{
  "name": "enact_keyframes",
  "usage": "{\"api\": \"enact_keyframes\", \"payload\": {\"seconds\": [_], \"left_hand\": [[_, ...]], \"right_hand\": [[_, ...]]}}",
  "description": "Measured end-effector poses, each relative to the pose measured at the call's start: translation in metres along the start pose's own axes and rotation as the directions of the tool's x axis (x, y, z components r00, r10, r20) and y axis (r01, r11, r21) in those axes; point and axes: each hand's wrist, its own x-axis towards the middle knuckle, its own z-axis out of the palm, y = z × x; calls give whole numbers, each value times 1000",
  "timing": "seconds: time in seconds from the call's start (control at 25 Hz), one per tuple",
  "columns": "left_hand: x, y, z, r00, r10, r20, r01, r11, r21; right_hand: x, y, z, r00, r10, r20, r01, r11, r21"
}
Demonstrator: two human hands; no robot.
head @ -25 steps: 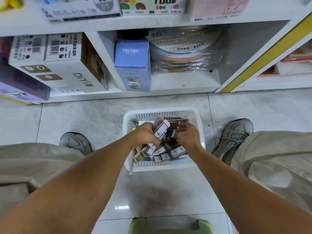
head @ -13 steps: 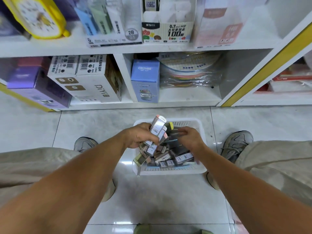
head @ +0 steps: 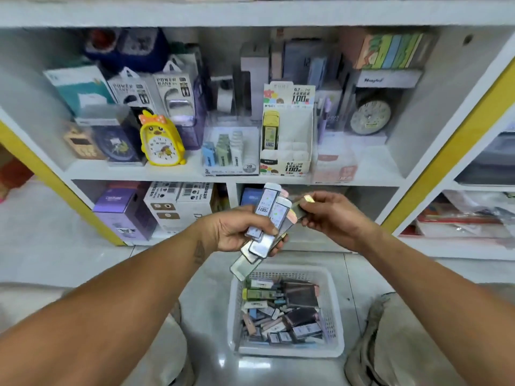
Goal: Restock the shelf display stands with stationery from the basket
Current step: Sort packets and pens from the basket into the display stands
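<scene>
My left hand (head: 237,229) grips a fanned bunch of flat pencil-lead cases (head: 264,218) above the white basket (head: 334,310). My right hand (head: 331,215) pinches one greenish case with a yellow cap (head: 302,206) at the bunch's right edge. The basket sits on the floor between my feet and holds several more small cases. On the middle shelf stands the white 0.7 HB display stand (head: 287,135) with one yellow-green case in its left slot. Left of it a clear 2B stand (head: 231,151) holds blue, green and white cases.
A yellow duck alarm clock (head: 160,140) stands left of the stands, a grey clock (head: 369,117) at the right. Boxes fill the bottom shelf (head: 178,201). A yellow shelf post (head: 446,151) rises at the right. My shoe (head: 367,344) lies beside the basket.
Both hands have lifted out of the basket with the cases to shelf height. The view has tilted up from the floor to the middle shelf.
</scene>
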Motion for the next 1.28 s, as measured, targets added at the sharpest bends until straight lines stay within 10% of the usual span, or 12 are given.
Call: {"api": "enact_keyframes", "payload": {"seconds": [0.44,0.96,1.28], "left_hand": [[-42,100,39,953,274,-128,-290,948,-132],[-15,108,10,833,190,-519,-446,787,-427],[-17,104,11,886,115,-448,-316,858,-404]], "right_hand": [[10,-158,21,918,-370,-144,325,909,-261],[50,-162,20,918,-379,120,394,823,-410],[40,-172,22,886,-304,350,405,874,-267]]}}
